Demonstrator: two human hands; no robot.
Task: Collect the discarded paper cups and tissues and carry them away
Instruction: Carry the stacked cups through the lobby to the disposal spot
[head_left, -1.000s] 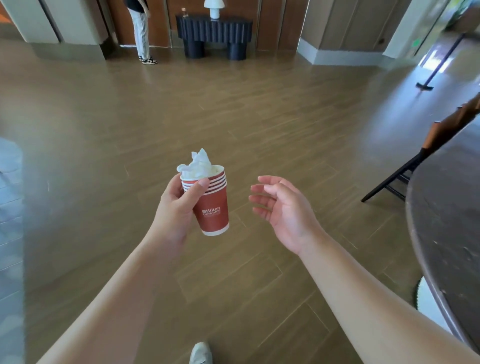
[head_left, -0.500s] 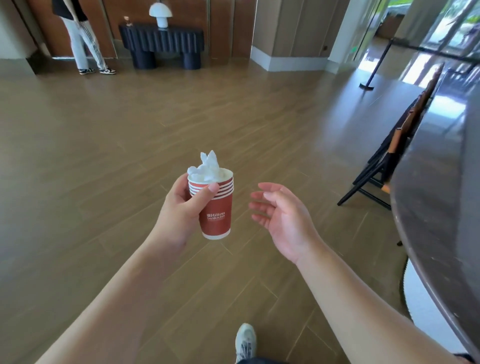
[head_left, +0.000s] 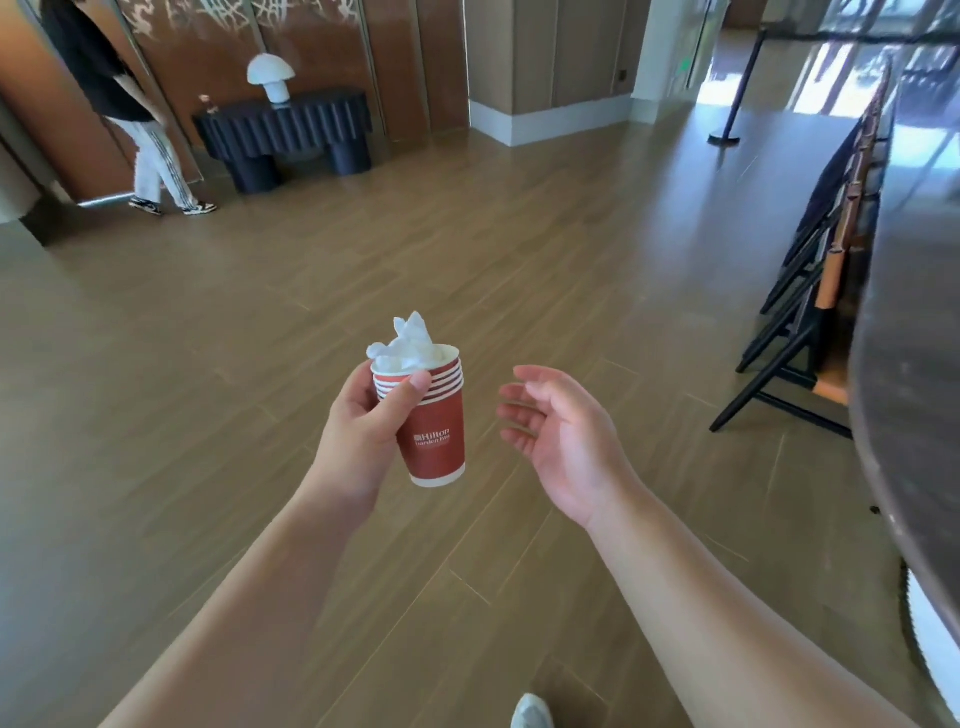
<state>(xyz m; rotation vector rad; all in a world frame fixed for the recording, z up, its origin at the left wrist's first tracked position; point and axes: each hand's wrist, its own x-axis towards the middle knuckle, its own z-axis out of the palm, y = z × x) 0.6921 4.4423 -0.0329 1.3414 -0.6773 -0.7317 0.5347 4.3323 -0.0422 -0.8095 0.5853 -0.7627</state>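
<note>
Carrying: the left hand (head_left: 363, 441) holds the cups (head_left: 428, 415) at the centre of the frame, above the floor (head_left: 208, 364).
Cups: several red ones nested into one stack, tilted slightly, so one hand can take them all.
Tissues: white tissues (head_left: 405, 343) are stuffed into the top cup and poke above its rim, likely so that cups and tissues travel as one load.
Left grip: thumb across the rims, fingers wrapped behind the stack; a firm hold high on the stack.
Right grip: the right hand (head_left: 561, 441) is just beside the cups, apart from them, fingers loosely spread, holding nothing; probably kept near to steady the load.
Worktop: a dark round edge (head_left: 904, 415) at the right of the frame, chairs (head_left: 810, 312) against it.
Upper left: a person (head_left: 140, 130) walks near a dark console (head_left: 285, 130) with a lamp (head_left: 270, 75).
Stage: collecting looks done; carrying away is under way, with no bin in view.
</note>
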